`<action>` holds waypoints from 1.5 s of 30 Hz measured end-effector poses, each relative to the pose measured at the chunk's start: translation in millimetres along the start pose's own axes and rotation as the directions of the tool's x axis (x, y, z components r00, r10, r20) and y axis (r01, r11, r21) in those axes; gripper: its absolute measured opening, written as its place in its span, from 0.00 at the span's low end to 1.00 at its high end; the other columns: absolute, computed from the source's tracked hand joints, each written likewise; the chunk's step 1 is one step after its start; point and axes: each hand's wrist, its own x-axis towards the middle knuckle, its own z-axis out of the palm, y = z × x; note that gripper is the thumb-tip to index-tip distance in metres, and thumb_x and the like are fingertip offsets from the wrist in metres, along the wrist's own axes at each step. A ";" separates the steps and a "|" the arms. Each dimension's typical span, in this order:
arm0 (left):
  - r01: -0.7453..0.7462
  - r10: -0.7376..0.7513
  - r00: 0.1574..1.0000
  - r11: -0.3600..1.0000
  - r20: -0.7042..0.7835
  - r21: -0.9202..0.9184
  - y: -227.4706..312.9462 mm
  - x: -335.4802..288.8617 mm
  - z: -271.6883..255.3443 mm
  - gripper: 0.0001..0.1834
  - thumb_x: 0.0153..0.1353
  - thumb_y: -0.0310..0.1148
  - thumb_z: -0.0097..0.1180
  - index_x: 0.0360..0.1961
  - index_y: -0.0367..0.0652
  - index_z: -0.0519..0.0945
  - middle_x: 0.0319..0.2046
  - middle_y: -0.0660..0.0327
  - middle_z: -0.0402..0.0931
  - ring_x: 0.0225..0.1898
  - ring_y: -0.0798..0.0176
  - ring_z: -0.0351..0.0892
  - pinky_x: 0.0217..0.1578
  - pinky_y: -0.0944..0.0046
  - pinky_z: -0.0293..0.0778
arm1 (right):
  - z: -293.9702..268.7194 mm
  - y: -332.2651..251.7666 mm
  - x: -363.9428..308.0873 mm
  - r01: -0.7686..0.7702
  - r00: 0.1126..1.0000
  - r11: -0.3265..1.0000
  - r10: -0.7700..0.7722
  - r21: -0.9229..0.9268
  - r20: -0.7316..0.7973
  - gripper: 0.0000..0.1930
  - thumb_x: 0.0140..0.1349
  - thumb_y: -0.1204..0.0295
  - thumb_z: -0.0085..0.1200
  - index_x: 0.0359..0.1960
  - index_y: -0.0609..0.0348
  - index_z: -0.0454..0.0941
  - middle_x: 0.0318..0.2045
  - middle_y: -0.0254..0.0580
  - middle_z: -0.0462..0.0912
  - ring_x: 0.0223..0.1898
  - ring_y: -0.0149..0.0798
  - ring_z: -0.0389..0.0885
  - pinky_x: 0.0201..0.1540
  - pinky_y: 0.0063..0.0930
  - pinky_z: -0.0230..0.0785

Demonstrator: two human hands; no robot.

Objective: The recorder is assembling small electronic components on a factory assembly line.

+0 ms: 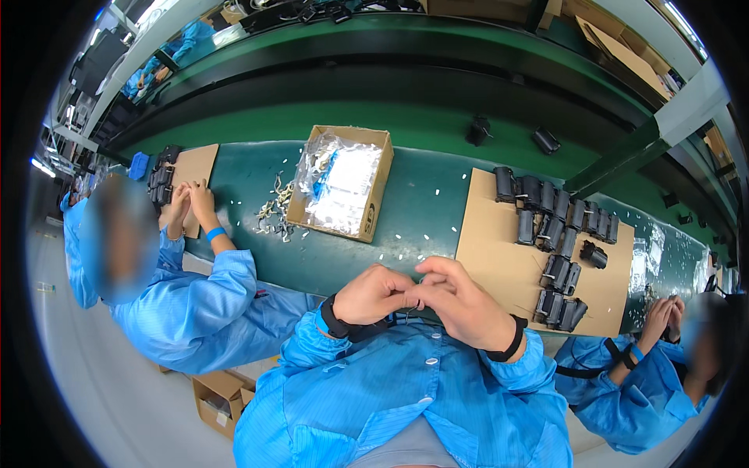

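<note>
My left hand [374,295] and my right hand [468,308] meet at the near edge of the green bench, in front of my chest. The fingers of both are closed in a pinch, thumbs and fingertips almost touching. Whatever lies between them is too small or hidden to name; a thin dark strand shows just beneath. To the right, a cardboard sheet [488,249] bears several black cylindrical housings [552,201], some with thin wires. Beyond my left hand stands an open cardboard box [378,187] filled with clear bags and small white pieces.
A pile of small wired parts [275,210] lies left of the box, and white bits are scattered over the bench [421,168]. Co-workers in blue smocks [187,312] sit at both sides. A green post [624,160] rises at the right; another box [214,402] is on the floor.
</note>
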 end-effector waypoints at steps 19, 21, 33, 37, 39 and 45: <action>-0.499 -0.197 0.684 0.576 -0.702 -0.648 -61.5 -51.0 22.9 0.16 0.75 0.33 0.60 0.55 0.32 0.84 0.40 0.56 0.85 0.39 0.65 0.81 0.45 0.61 0.80 | 50.7 53.3 153.1 0.176 0.967 0.982 -0.187 -0.076 -0.174 0.12 0.61 0.83 0.60 0.46 0.62 0.79 0.47 0.47 0.83 0.44 0.57 0.84 0.47 0.41 0.78; -0.513 -0.199 0.690 0.543 -0.696 -0.664 -60.4 -47.4 24.4 0.15 0.76 0.33 0.58 0.55 0.33 0.84 0.40 0.57 0.83 0.40 0.64 0.80 0.46 0.57 0.79 | 40.5 38.6 134.9 0.104 0.974 0.994 -0.109 -0.038 -0.196 0.11 0.61 0.81 0.61 0.45 0.61 0.82 0.45 0.47 0.84 0.45 0.55 0.85 0.46 0.41 0.78; -0.039 0.081 0.996 0.730 0.030 -0.682 -25.5 29.2 48.6 0.14 0.78 0.31 0.54 0.54 0.32 0.83 0.41 0.58 0.84 0.42 0.69 0.79 0.46 0.64 0.78 | -12.2 9.9 -23.2 -0.074 0.908 0.994 0.032 -0.083 -0.418 0.08 0.61 0.82 0.66 0.42 0.63 0.88 0.42 0.44 0.85 0.43 0.43 0.85 0.45 0.32 0.78; 0.013 0.126 0.977 0.769 0.172 -0.639 10.9 52.8 73.1 0.27 0.77 0.29 0.56 0.74 0.36 0.69 0.45 0.55 0.84 0.47 0.68 0.81 0.50 0.66 0.77 | -13.4 12.0 -99.9 -0.310 0.618 0.946 0.273 0.091 -0.737 0.10 0.65 0.82 0.62 0.47 0.66 0.82 0.48 0.50 0.84 0.46 0.45 0.86 0.49 0.33 0.78; 0.022 0.128 0.972 0.789 0.198 -0.614 1.5 66.0 84.3 0.27 0.76 0.28 0.56 0.74 0.35 0.68 0.45 0.57 0.84 0.48 0.69 0.81 0.52 0.66 0.77 | -17.4 1.3 -117.8 -0.392 0.524 0.914 0.320 0.110 -0.789 0.14 0.64 0.81 0.63 0.51 0.66 0.80 0.51 0.51 0.83 0.46 0.45 0.85 0.48 0.32 0.79; 0.011 0.082 0.970 0.926 0.228 -0.377 2.3 77.9 94.8 0.23 0.76 0.27 0.57 0.69 0.35 0.74 0.47 0.62 0.82 0.48 0.74 0.79 0.52 0.70 0.75 | -36.5 -4.9 -153.6 -0.855 0.422 0.415 0.206 -0.311 -0.883 0.25 0.64 0.75 0.66 0.61 0.66 0.73 0.53 0.56 0.81 0.50 0.58 0.82 0.54 0.45 0.75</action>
